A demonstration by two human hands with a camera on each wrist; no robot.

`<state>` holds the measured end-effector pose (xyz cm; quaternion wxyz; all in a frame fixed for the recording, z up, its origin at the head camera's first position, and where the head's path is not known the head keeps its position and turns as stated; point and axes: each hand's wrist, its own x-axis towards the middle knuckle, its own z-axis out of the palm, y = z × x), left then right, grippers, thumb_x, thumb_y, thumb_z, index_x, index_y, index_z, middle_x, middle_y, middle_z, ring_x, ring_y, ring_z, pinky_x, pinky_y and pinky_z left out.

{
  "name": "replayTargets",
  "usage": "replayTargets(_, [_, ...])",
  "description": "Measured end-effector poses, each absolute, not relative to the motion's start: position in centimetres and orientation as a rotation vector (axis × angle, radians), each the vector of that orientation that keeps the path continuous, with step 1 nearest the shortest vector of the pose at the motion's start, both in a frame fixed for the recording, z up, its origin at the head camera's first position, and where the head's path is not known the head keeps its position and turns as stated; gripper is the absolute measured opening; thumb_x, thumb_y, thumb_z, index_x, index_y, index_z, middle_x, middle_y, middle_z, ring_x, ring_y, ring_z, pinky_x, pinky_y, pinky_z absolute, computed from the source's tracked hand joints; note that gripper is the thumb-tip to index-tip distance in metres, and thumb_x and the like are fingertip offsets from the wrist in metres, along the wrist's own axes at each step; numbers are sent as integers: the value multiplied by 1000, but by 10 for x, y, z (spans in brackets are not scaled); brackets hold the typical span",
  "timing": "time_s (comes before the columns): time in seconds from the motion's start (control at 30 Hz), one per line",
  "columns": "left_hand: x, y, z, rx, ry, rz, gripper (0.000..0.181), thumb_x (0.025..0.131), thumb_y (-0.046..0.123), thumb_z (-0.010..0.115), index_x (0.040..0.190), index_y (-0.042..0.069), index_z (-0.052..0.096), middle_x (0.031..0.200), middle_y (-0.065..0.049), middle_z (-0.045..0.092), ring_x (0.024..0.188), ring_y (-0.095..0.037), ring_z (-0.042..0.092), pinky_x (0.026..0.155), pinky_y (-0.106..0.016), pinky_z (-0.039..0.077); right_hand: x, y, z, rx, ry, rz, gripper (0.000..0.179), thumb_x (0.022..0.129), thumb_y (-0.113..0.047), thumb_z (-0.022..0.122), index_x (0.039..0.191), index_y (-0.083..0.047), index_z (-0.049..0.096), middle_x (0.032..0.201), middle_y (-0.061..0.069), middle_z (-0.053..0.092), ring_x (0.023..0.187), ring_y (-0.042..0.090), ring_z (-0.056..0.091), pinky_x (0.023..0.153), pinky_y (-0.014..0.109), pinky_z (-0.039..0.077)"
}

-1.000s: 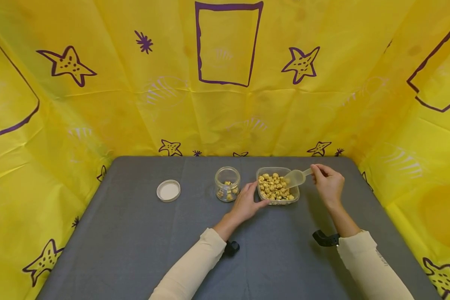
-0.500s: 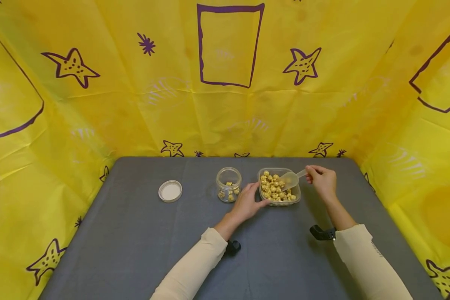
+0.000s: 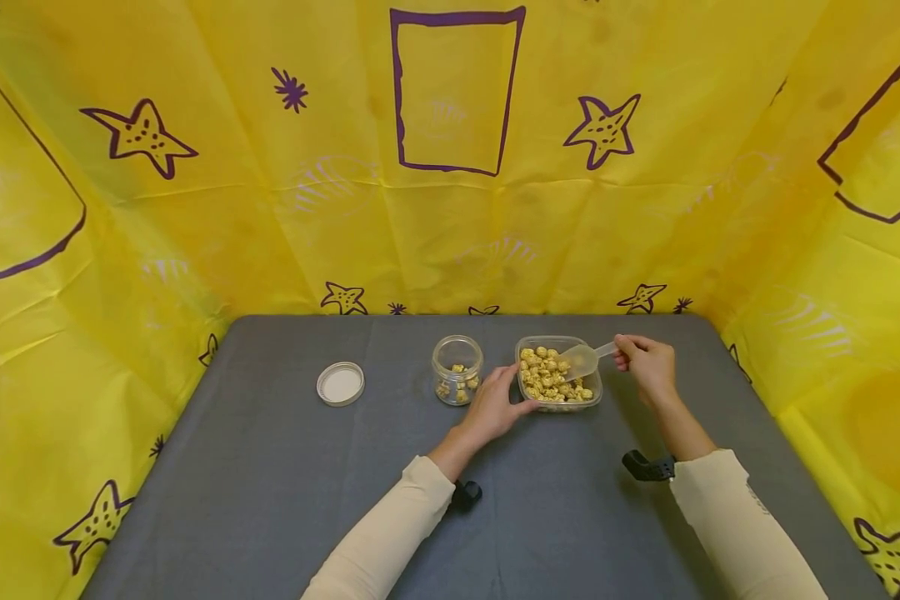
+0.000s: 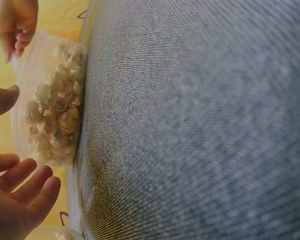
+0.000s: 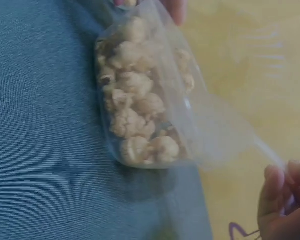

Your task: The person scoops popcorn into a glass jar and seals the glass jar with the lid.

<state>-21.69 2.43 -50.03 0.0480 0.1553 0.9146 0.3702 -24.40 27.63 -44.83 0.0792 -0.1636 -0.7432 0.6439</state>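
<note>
Clear plastic scoop [image 3: 581, 362] at the right half of the container [image 3: 562, 408], bowl end over and among the popcorn [image 3: 543, 371]; points toward the table's left edge, dipping, its long axis slanting from the handle at far right down to the near left. Container upright, longer side roughly parallel to the table's far edge, lying near that edge between its middle and the far right corner. Right hand [image 3: 648, 367] pinches the handle end between thumb and fingers, held above the cloth beyond the container's right wall; forearm comes in from the near right corner. Left hand [image 3: 492, 406] not clenched: fingers spread at the left wall, thumb along the near one, forearm reaching in from the near edge. Glass jar [image 3: 457, 367] just left of the container, open, some pieces at its bottom; lid [image 3: 340, 384] flat, farther toward the left edge. Scoop tip hard to make out among the pieces; blurred in the right wrist view. Left hand overlaps the jar's near right side in the head view; contact there cannot be told. Jar cut off in the left wrist view.
</note>
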Motion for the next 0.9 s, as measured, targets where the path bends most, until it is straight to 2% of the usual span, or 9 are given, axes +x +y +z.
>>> replayTargets(0.2, [-217,24,-500,461,2777,1125,74,90,44,67,150,14,37,147,-10,46,133,-28,48,106,-45,43,-241,274,-460,-464,-2338,1990,42,100,-16,54,122,19,54,63,-13,63,57,0,58,55,16,51])
replayTargets(0.4, [-217,24,-499,456,2767,1136,73,90,42,68,150,13,37,148,-10,46,134,-28,47,107,-46,42,-241,272,-464,-562,-2236,2065,39,100,-14,53,123,18,52,61,-11,62,54,1,57,52,17,51])
replayTargets(0.57, [-218,25,-499,450,2762,1136,74,90,42,68,150,13,37,148,-10,45,135,-28,46,107,-45,42,-243,274,-458,-631,-2072,2109,30,98,-12,56,113,14,58,59,-7,62,50,3,56,50,17,50])
replayTargets(0.73, [-218,24,-499,452,2768,1148,75,89,43,68,150,13,37,147,-10,46,134,-28,47,106,-45,42,-241,274,-459,-608,-2130,2177,23,99,-12,55,107,9,61,62,-7,63,54,3,57,52,17,51])
replayTargets(0.9, [-217,24,-499,465,2775,1141,76,89,44,68,151,13,36,146,-10,47,133,-28,48,107,-45,42,-239,274,-464,-621,-2179,2231,26,100,-11,52,114,11,56,63,-7,63,55,3,58,53,17,50])
